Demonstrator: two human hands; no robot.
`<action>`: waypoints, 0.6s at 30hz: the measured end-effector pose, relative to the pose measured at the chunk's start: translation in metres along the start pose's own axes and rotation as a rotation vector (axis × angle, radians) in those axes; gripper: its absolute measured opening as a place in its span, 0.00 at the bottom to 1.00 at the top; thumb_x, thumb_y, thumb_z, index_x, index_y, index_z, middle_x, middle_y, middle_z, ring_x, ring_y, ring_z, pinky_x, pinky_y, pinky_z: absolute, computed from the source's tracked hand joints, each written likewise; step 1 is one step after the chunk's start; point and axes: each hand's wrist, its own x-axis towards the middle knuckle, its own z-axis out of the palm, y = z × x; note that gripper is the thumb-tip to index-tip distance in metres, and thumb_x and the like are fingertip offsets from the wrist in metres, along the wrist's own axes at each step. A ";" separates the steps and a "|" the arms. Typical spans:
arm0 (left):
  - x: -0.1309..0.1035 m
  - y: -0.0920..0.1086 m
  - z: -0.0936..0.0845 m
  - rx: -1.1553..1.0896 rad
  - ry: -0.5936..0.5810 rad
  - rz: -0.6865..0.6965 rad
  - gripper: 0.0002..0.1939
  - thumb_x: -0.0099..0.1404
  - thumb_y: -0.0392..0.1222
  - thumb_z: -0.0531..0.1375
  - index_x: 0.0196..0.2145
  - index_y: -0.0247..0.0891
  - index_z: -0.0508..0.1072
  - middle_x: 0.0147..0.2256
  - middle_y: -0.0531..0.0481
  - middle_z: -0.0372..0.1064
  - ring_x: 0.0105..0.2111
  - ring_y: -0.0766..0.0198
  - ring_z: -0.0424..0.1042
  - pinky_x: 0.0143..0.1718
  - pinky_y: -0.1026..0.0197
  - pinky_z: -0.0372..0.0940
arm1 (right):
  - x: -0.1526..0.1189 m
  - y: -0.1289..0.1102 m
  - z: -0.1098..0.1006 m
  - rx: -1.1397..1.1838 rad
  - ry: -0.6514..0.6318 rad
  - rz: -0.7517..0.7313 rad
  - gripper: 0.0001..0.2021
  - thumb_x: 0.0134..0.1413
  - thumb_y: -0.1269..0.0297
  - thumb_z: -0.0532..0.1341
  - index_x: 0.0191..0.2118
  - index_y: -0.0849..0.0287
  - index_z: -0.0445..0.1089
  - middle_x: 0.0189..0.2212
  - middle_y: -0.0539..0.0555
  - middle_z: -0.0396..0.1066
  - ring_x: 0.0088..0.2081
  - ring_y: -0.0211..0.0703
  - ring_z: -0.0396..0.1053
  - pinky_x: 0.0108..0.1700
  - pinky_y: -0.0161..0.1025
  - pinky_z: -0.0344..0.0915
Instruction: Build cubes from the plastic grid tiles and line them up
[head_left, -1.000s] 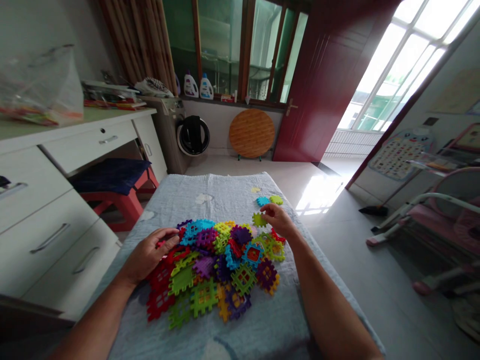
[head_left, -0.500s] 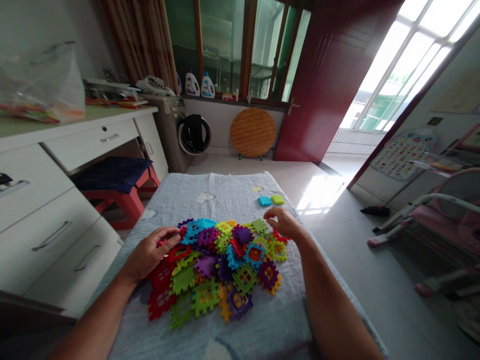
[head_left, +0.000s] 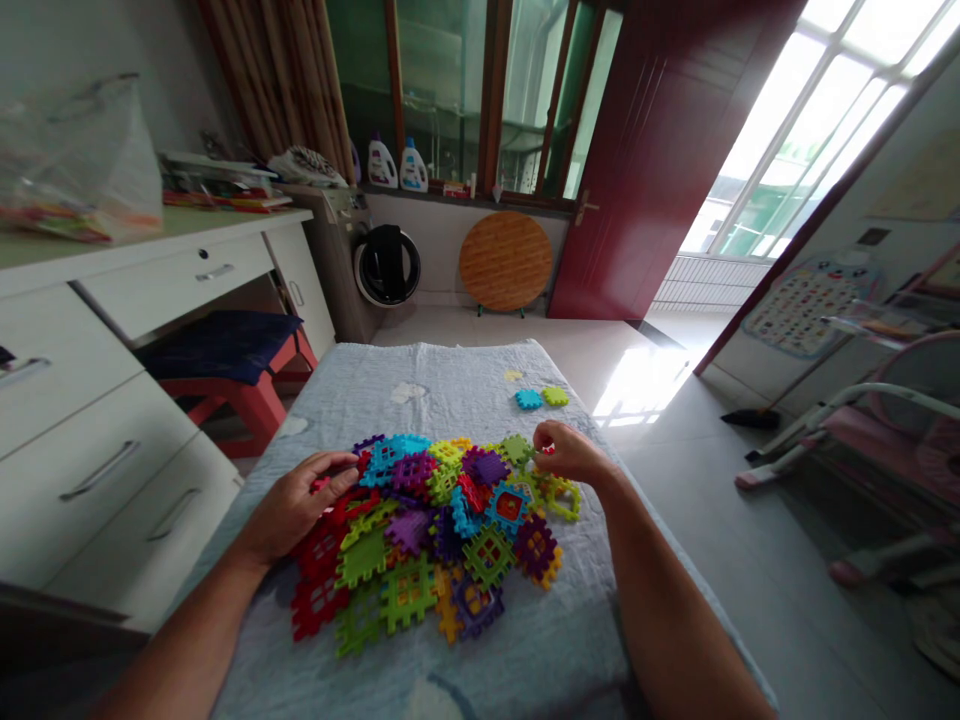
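A heap of interlocking plastic building tiles [head_left: 420,530] in red, green, blue, purple and yellow lies on the cloth-covered table [head_left: 405,375]. My left hand [head_left: 296,500] rests at the heap's left edge beside red tiles [head_left: 322,560], its thumb and fingers apart. At the right edge, my right hand [head_left: 574,453] is closed in a pinch, with a bit of a red tile [head_left: 548,450] showing between thumb and fingers; most of that tile is hidden. Beyond this hand a blue tile [head_left: 528,399] and a lime-green tile [head_left: 555,397] lie side by side on the cloth.
To the left stand a red stool [head_left: 259,400] with a dark seat and a white desk [head_left: 217,280] with drawers. A washing machine [head_left: 341,270] and a round wooden tabletop [head_left: 505,262] are at the back. A pink chair [head_left: 877,430] stands on the right.
My right hand has closed its fingers at the heap's right edge, and the red tile there has come up between them. My left hand has barely moved.
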 end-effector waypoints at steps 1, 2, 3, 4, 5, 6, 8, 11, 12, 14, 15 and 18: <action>0.000 0.000 0.000 0.004 0.004 0.002 0.24 0.59 0.60 0.55 0.44 0.41 0.73 0.46 0.46 0.72 0.46 0.54 0.71 0.43 0.60 0.67 | 0.001 0.001 -0.001 0.054 0.024 0.005 0.03 0.39 0.70 0.59 0.27 0.59 0.65 0.23 0.46 0.63 0.26 0.34 0.59 0.31 0.32 0.54; 0.000 0.000 0.000 0.007 0.004 0.004 0.24 0.59 0.60 0.55 0.44 0.41 0.73 0.47 0.47 0.72 0.47 0.53 0.71 0.44 0.60 0.67 | 0.002 0.002 -0.001 0.104 0.047 0.010 0.03 0.40 0.70 0.59 0.27 0.59 0.64 0.21 0.45 0.62 0.24 0.33 0.57 0.29 0.31 0.53; 0.000 0.000 0.000 0.009 0.000 0.005 0.24 0.59 0.60 0.55 0.44 0.41 0.73 0.47 0.47 0.72 0.47 0.53 0.70 0.45 0.59 0.66 | 0.003 0.002 0.000 0.149 0.073 0.012 0.03 0.41 0.69 0.59 0.27 0.59 0.64 0.20 0.44 0.61 0.23 0.32 0.56 0.28 0.31 0.53; 0.001 -0.001 0.000 0.009 -0.003 0.007 0.24 0.59 0.60 0.55 0.44 0.41 0.72 0.47 0.46 0.72 0.47 0.53 0.70 0.46 0.59 0.66 | 0.004 0.002 0.001 0.188 0.106 0.011 0.03 0.42 0.68 0.59 0.27 0.59 0.63 0.21 0.44 0.61 0.23 0.32 0.56 0.27 0.31 0.53; 0.001 -0.001 0.000 0.010 -0.006 0.007 0.24 0.59 0.60 0.55 0.45 0.41 0.72 0.47 0.46 0.71 0.47 0.53 0.70 0.47 0.58 0.66 | 0.006 0.001 0.003 0.217 0.148 0.010 0.04 0.44 0.67 0.59 0.27 0.58 0.63 0.21 0.45 0.61 0.23 0.32 0.56 0.28 0.31 0.54; 0.001 -0.001 0.000 0.013 -0.006 0.009 0.24 0.59 0.60 0.55 0.45 0.41 0.72 0.47 0.46 0.71 0.48 0.53 0.70 0.48 0.58 0.65 | 0.007 0.000 0.005 0.233 0.198 0.009 0.04 0.45 0.67 0.59 0.28 0.58 0.62 0.23 0.45 0.62 0.24 0.33 0.57 0.29 0.31 0.55; 0.002 -0.001 0.000 0.025 -0.006 0.016 0.24 0.60 0.60 0.55 0.45 0.41 0.72 0.48 0.46 0.71 0.48 0.53 0.69 0.50 0.56 0.63 | 0.009 -0.002 0.010 0.225 0.291 -0.003 0.03 0.46 0.68 0.59 0.29 0.58 0.63 0.27 0.47 0.64 0.28 0.35 0.60 0.33 0.33 0.58; 0.001 0.000 0.000 0.034 -0.003 0.029 0.25 0.60 0.61 0.54 0.45 0.41 0.72 0.47 0.45 0.71 0.49 0.53 0.69 0.53 0.54 0.61 | 0.010 -0.004 0.015 0.145 0.319 -0.059 0.03 0.46 0.71 0.59 0.28 0.57 0.63 0.31 0.50 0.64 0.36 0.40 0.62 0.40 0.37 0.59; 0.001 0.000 0.000 0.032 -0.004 0.030 0.25 0.60 0.61 0.54 0.45 0.41 0.72 0.47 0.45 0.71 0.49 0.53 0.69 0.53 0.54 0.61 | 0.010 -0.005 0.016 0.113 0.289 -0.085 0.04 0.45 0.72 0.59 0.28 0.57 0.63 0.33 0.51 0.64 0.38 0.41 0.61 0.43 0.38 0.58; 0.001 0.000 0.000 0.029 0.000 0.031 0.26 0.60 0.61 0.54 0.45 0.40 0.72 0.47 0.45 0.71 0.48 0.53 0.69 0.52 0.54 0.62 | 0.008 -0.005 0.017 0.055 0.183 -0.127 0.06 0.43 0.74 0.60 0.29 0.58 0.65 0.34 0.52 0.64 0.40 0.43 0.61 0.46 0.40 0.57; 0.001 0.001 0.000 0.032 0.002 0.033 0.26 0.59 0.62 0.54 0.45 0.40 0.72 0.47 0.45 0.71 0.48 0.53 0.69 0.52 0.55 0.62 | 0.007 -0.006 0.017 0.029 0.119 -0.138 0.07 0.42 0.75 0.60 0.29 0.58 0.65 0.36 0.52 0.64 0.41 0.44 0.60 0.47 0.41 0.56; 0.001 0.003 0.000 0.049 0.025 0.036 0.25 0.58 0.62 0.55 0.43 0.41 0.74 0.46 0.46 0.72 0.47 0.53 0.70 0.51 0.57 0.62 | 0.005 -0.006 0.017 -0.020 -0.015 -0.116 0.10 0.39 0.76 0.60 0.32 0.58 0.67 0.38 0.54 0.64 0.43 0.45 0.60 0.49 0.42 0.56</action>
